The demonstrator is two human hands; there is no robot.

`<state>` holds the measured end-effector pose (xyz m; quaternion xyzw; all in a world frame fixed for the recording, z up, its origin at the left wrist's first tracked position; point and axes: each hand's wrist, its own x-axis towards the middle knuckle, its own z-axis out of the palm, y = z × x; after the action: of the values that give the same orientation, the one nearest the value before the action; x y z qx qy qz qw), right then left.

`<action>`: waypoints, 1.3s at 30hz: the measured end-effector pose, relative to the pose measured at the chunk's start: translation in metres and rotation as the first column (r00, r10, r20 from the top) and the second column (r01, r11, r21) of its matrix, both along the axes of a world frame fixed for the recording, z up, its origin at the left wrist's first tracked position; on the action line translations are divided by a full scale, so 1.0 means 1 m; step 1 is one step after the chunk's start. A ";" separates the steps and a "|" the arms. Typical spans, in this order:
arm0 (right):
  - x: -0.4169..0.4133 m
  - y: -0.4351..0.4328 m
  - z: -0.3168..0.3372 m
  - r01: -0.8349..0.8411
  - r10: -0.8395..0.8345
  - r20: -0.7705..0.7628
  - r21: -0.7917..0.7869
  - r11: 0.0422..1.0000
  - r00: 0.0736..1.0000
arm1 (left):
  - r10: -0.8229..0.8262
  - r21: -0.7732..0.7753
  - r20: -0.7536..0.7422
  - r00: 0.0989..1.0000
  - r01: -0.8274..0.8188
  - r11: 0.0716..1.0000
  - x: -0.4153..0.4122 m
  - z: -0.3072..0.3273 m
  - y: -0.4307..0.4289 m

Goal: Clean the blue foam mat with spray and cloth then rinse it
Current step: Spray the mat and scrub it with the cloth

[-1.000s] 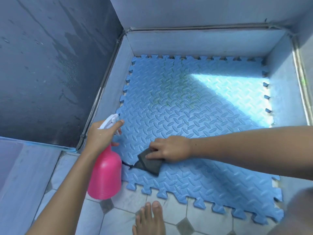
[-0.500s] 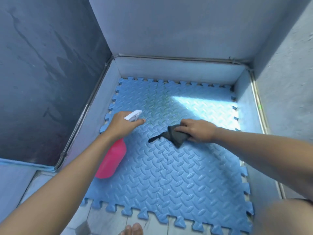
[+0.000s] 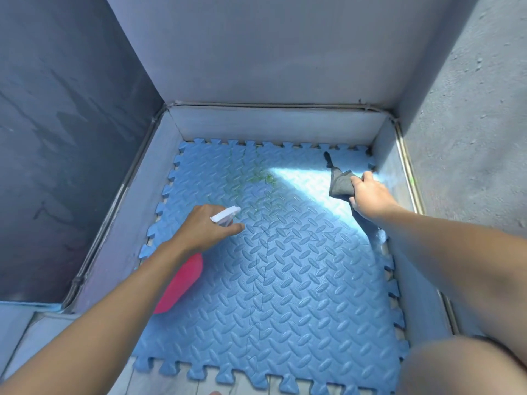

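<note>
The blue foam mat (image 3: pixel 285 280), with a diamond-plate pattern and jigsaw edges, lies flat in a walled floor corner. A greenish stain (image 3: pixel 262 178) marks its far middle. My left hand (image 3: pixel 205 226) grips a pink spray bottle (image 3: pixel 179 283) with a white trigger head (image 3: pixel 225 216), nozzle aimed over the mat's centre. My right hand (image 3: pixel 368 195) holds a dark grey cloth (image 3: pixel 339 181) against the mat near its far right corner, in a patch of sunlight.
Low grey curbs (image 3: pixel 273 124) border the mat on the left, far and right sides, with tall walls behind. Pale floor tiles (image 3: pixel 159 380) show at the near edge. My knee (image 3: pixel 467 366) fills the lower right.
My right hand has swept the cloth from the mat's middle to its far right corner. My left hand with the bottle stays over the mat's left part. The view has tilted up.
</note>
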<state>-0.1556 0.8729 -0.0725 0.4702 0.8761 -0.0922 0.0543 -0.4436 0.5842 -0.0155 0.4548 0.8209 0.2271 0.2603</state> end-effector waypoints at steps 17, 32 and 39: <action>-0.003 0.000 -0.004 0.028 -0.028 -0.001 0.006 1.000 1.000 | 0.208 0.134 -0.096 0.973 -0.195 0.972 0.002 0.018 0.001; -0.004 -0.001 -0.006 0.035 -0.035 -0.020 0.005 0.999 0.999 | 0.300 0.143 -0.083 0.950 -0.286 0.947 0.010 0.022 0.022; -0.004 -0.001 -0.006 0.039 -0.039 -0.028 0.006 0.999 0.999 | 0.328 0.192 -0.106 0.939 -0.304 0.933 0.015 0.025 0.021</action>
<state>-0.1593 0.8717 -0.0788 0.4861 0.8676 -0.0970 0.0389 -0.4288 0.6055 0.0097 0.3519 0.8764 0.3046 0.1233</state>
